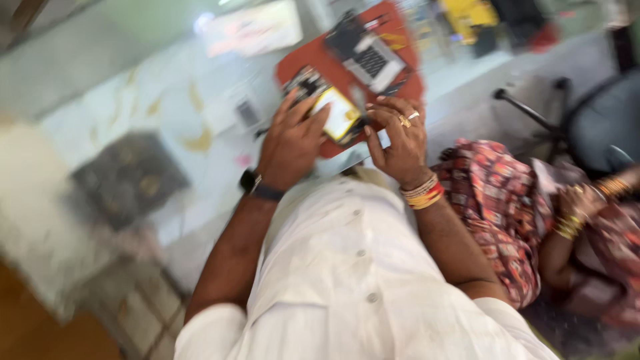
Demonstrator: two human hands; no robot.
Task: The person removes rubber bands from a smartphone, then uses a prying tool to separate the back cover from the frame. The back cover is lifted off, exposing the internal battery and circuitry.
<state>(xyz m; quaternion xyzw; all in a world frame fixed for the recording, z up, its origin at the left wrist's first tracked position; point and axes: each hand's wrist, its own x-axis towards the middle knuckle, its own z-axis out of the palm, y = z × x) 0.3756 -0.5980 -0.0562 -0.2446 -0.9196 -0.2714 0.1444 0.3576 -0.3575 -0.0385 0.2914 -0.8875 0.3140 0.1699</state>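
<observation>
1. Your left hand [290, 143] grips a small opened device [337, 113] with a yellow panel, fingers curled around its left edge, thumb across it.
2. Your right hand [400, 140], at three o'clock of the device, has its fingers bent with the fingertips on the device's right end; blur hides how tight the pinch is.
3. The device sits over a red mat [320, 63].
4. At one o'clock on the mat lies a grey keypad gadget [370, 57].
5. Another person's hand [580, 200] rests far at three o'clock.
</observation>
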